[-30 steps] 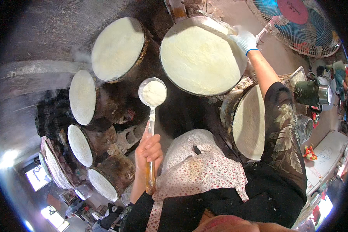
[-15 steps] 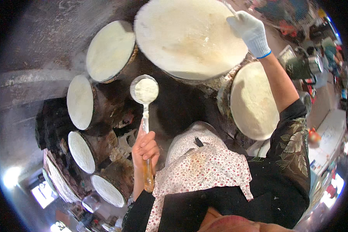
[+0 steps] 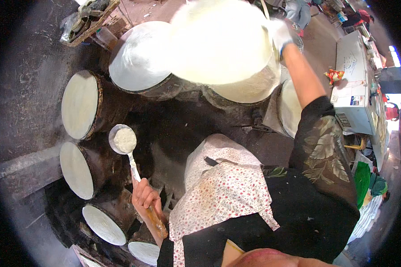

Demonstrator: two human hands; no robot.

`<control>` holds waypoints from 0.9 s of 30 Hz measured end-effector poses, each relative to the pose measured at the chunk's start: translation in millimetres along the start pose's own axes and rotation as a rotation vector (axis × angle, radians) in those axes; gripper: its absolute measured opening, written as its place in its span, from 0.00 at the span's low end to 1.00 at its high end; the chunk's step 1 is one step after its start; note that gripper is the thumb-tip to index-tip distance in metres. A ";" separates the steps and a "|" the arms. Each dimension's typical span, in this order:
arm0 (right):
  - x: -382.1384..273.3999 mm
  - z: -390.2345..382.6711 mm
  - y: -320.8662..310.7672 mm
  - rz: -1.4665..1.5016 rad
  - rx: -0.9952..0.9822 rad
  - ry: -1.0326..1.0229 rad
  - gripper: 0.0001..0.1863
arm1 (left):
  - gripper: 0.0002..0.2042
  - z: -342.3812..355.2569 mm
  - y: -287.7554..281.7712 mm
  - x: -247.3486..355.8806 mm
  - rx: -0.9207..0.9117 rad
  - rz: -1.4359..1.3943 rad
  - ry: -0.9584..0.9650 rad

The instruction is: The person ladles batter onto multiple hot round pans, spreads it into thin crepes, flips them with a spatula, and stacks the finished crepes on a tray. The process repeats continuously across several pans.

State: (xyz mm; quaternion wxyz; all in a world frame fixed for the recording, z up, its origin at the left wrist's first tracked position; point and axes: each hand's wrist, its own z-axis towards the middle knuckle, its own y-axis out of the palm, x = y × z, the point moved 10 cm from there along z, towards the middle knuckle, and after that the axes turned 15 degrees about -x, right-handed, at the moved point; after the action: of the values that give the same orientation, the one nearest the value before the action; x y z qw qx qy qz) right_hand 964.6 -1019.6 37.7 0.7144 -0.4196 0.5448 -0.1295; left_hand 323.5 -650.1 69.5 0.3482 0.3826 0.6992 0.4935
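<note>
My left hand (image 3: pixel 145 196) is closed round the wooden handle of a ladle (image 3: pixel 123 139), whose round bowl holds a heap of thick white batter or paste. My right hand (image 3: pixel 282 35), in a white glove and blurred by motion, is at the right edge of a large, thin, round pancake (image 3: pixel 220 40). Bright and pale, the pancake overlaps a round griddle (image 3: pixel 254 92) beneath it. A narrow pale strip rises beside the glove; whether it is a tool or the pancake's edge I cannot tell. To the left lies a shiny grey-white griddle (image 3: pixel 140 55).
More round griddles stand in a curve: one at the left (image 3: pixel 79 104), another lower down (image 3: pixel 77 170), a third nearer me (image 3: pixel 104 224). A white chest-like cabinet (image 3: pixel 347 84) is at the right. A wooden-edged tray (image 3: pixel 93 24) with items sits at the far left.
My view has turned right. The pancake now overlaps a different griddle, and the shiny grey one shows to its left. The ladle has shifted left and lower in view, still in my left hand.
</note>
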 end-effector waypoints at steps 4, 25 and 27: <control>121.7 -106.0 42.5 -0.270 -0.116 0.366 0.23 | 0.23 -10.8 13.6 -30.0 -0.005 0.020 -0.033; 217.0 -103.8 -29.1 -0.144 -0.035 0.676 0.25 | 0.27 54.9 11.9 -249.5 0.045 0.142 -0.133; 214.7 -98.8 -23.8 -0.091 -0.073 0.669 0.27 | 0.23 52.2 16.9 -256.4 0.026 0.084 -0.141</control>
State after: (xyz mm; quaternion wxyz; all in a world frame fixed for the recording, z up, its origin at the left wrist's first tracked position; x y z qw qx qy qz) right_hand 963.5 -1217.3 -93.8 0.4741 -0.4030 0.7340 -0.2722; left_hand 491.0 -849.5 99.6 0.3705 0.4500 0.6625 0.4704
